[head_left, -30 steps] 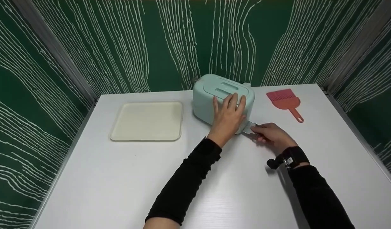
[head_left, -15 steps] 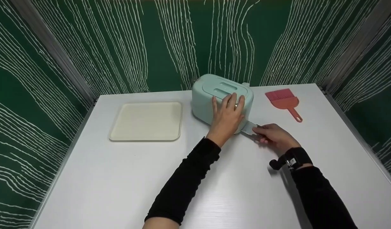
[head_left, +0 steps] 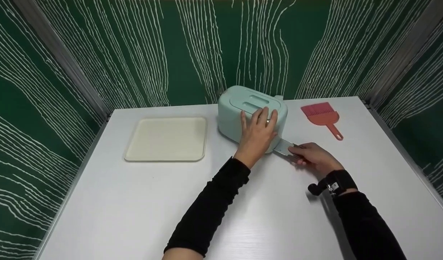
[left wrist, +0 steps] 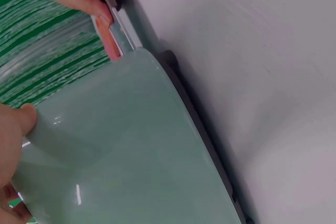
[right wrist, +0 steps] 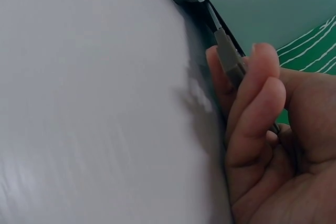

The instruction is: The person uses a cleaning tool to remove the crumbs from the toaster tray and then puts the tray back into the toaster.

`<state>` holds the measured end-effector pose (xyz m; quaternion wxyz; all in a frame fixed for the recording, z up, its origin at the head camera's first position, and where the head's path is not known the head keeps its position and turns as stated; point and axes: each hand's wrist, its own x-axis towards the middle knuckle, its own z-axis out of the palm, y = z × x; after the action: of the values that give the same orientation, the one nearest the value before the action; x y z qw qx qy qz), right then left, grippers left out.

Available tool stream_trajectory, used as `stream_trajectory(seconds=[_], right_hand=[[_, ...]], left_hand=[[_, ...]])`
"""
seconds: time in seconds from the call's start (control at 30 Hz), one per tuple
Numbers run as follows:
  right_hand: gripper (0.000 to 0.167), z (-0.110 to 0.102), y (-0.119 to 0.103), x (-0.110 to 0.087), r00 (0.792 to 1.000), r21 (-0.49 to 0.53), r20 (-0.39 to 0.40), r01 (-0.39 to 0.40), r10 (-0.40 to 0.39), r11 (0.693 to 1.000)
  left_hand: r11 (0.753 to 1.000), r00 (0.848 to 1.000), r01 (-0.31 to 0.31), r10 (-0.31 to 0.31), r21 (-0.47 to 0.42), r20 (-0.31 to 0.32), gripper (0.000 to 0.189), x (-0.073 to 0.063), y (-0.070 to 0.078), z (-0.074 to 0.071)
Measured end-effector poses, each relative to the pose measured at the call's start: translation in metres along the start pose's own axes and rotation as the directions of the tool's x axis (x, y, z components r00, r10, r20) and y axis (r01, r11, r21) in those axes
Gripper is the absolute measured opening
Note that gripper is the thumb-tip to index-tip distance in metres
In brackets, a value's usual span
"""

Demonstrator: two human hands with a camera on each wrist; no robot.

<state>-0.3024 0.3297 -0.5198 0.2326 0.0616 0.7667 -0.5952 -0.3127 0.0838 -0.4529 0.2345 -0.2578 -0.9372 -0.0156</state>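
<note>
left hand [head_left: 256, 140]: rested spread on toaster [head_left: 229, 121]
right hand [head_left: 316, 157]: nearer, pinched crumb tray [head_left: 283, 147]
crumb tray: ran left from pinch into toaster's lower end

crumb tray [head_left: 285, 147] farther out, right hand [head_left: 316, 157] rightward
</note>
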Motion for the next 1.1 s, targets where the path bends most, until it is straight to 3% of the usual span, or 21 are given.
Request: stream_trajectory(seconds=[0.17, 0.4, 0.83, 1.1], right_hand=[[0.036, 0.001, 0.001, -0.005, 1.0, 0.004, -0.02, 0.002, -0.002, 1.0], [0.04, -0.001, 0.005, -0.006, 1.0, 0.008, 0.006, 0.014, -0.014, 1.0], [0.042, -0.011, 0.012, -0.013, 1.0, 0.004, 0.008, 0.022, -0.022, 1.0], [0.033, -0.015, 0.015, -0.015, 1.0, -0.011, -0.002, 0.02, -0.02, 1.0]], left_hand=[[1.0, 1.0, -0.011, 0.011, -0.013, -0.027, 0.065, -0.001, -0.001, 0.001], [1.0, 1.0, -0.001, 0.001, -0.021, 0.008, 0.066, -0.003, -0.002, -0.001], [1.0, 1.0, -0.005, 0.005, -0.026, 0.018, 0.067, -0.001, 0.001, -0.001], [0.999, 1.0, -0.011, 0.01, -0.033, -0.011, 0.066, -0.002, 0.0, 0.0]])
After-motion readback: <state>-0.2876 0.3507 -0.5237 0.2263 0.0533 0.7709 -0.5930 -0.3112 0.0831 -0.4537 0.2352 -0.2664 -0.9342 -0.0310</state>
